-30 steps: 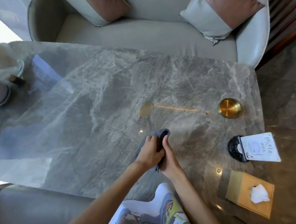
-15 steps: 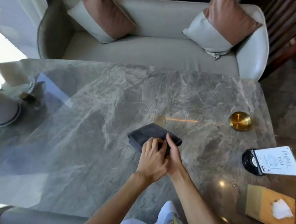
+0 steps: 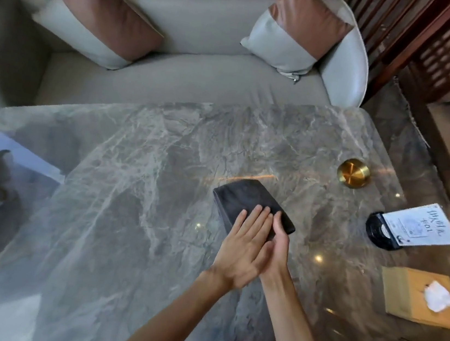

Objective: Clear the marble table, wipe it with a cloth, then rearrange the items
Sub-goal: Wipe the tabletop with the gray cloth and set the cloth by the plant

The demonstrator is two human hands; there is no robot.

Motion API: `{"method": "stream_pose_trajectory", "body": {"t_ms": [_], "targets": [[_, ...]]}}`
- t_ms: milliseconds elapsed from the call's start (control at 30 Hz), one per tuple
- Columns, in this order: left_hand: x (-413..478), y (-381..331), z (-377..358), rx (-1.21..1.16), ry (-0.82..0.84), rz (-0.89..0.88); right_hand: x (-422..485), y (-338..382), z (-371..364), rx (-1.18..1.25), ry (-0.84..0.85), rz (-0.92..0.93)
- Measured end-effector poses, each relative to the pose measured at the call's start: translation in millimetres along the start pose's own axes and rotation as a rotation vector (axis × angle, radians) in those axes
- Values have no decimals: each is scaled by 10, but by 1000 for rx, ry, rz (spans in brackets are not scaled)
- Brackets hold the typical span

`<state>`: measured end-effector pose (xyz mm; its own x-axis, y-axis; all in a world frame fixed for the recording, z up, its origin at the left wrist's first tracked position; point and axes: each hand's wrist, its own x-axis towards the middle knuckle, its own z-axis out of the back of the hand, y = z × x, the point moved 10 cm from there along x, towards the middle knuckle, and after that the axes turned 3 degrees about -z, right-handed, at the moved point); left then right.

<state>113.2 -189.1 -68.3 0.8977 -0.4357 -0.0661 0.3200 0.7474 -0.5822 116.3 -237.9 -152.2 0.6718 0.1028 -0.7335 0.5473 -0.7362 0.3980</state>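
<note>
Grey veined marble table, polished. On it: dark folded cloth, near centre; round brass dish, far right; black round stand bearing white card, right edge; wooden tissue box, near right corner, tissue protruding; blurred items, left edge

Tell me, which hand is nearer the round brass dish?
Right. The right hand touches the cloth on the side facing the brass dish; the left hand lies flat beside it, farther away.

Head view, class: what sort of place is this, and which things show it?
Probably a restaurant or lounge booth, not certain: a marble table before a cushioned sofa, a wooden tissue box, and a printed card on a black base, like a table sign.
</note>
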Motion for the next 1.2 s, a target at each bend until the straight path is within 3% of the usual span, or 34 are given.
{"method": "stream_pose_trajectory", "body": {"t_ms": [33,100,167,200,267,333,400,533,600,700,767,833,1200], "targets": [[64,58,-38,-140,9,-9,76,-8,18,19,-5,-10],[182,270,-97,-634,34,89,242,16,62,44,4,-29],[230,741,-78,-1005,-93,293,403,146,95,3,23,-3],[209,1055,-56,-1035,-198,401,467,239,127,-27,16,21],[167,1686,-12,-831,-325,533,592,489,211,-87,-15,89],[199,2181,-34,-483,-292,551,704,713,228,-167,-27,131],[239,2536,-131,-169,-244,564,856,967,299,-330,-140,208],[93,2865,-282,139,-260,652,1038,1518,419,-815,-467,476],[4,2896,-349,253,-287,622,1184,1570,383,-1067,-498,528],[-8,2949,-390,269,-333,606,1516,1319,164,-1269,-268,584],[5,2961,-394,263,-343,602,1713,1003,40,-1527,-103,589],[-8,2953,-380,237,-358,596,1833,812,18,-1815,-73,627],[-14,2954,-350,164,-400,597,1701,45,-273,-1997,146,666]]}}
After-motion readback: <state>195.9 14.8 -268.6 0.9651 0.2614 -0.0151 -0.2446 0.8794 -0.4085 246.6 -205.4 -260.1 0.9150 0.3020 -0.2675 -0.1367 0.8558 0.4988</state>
